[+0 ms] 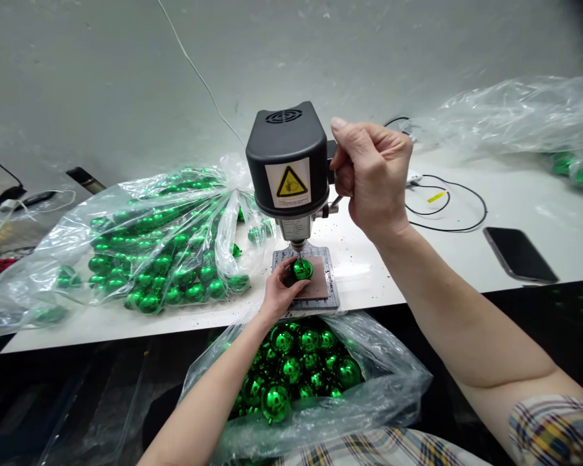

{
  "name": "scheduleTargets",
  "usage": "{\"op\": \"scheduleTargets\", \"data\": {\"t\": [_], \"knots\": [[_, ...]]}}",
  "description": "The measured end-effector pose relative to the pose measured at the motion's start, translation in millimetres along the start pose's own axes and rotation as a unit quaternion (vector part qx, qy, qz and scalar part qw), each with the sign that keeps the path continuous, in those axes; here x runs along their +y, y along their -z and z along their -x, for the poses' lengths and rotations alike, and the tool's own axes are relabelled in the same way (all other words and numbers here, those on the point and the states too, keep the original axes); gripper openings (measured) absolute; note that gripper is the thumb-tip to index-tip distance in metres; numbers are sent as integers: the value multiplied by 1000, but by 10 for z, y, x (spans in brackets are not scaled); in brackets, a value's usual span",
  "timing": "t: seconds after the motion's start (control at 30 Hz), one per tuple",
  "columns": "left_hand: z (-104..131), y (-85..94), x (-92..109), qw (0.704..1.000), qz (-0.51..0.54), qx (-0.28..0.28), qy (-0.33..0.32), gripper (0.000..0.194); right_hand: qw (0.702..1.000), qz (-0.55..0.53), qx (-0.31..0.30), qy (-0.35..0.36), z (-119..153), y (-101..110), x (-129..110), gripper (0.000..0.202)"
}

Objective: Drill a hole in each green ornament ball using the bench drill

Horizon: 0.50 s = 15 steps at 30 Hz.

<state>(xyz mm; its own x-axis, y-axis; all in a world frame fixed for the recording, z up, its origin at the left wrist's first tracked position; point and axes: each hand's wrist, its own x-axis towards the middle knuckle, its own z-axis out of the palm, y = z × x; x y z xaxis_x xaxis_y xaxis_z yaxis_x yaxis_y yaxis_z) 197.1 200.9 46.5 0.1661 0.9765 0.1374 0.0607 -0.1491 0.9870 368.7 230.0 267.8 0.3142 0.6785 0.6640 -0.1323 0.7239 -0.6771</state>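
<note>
Lying left on the white table point(369, 275), a gathered clear plastic bag point(72, 230) holds shiny green baubles point(149, 303). Left hand point(278, 289) pinches one green bauble point(302, 268) over the brown pad point(320, 286), under the drill chuck point(298, 245). Open plastic bag point(393, 382) below, full of loose baubles point(291, 369). Drill press head point(284, 139): yellow hand-hazard label point(287, 183), small print unreadable. Right hand point(375, 171) curled closed around the feed lever point(335, 204). Smartphone point(519, 254), then another clear bag point(515, 120), green contents, far right.

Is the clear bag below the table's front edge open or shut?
Open: the clear bag gapes wide, with green balls uncovered inside.
</note>
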Motion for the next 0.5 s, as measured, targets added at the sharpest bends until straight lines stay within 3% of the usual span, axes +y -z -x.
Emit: {"op": "scheduleTargets", "data": {"t": [0.2,0.5], "knots": [[-6,2,-73,1000,7,8,4,65,995,79,-8,63,252,61,-59,51],[1,-1,-43,1000,3,4,-6,63,984,63,-43,164,683,241,57,45]]}}
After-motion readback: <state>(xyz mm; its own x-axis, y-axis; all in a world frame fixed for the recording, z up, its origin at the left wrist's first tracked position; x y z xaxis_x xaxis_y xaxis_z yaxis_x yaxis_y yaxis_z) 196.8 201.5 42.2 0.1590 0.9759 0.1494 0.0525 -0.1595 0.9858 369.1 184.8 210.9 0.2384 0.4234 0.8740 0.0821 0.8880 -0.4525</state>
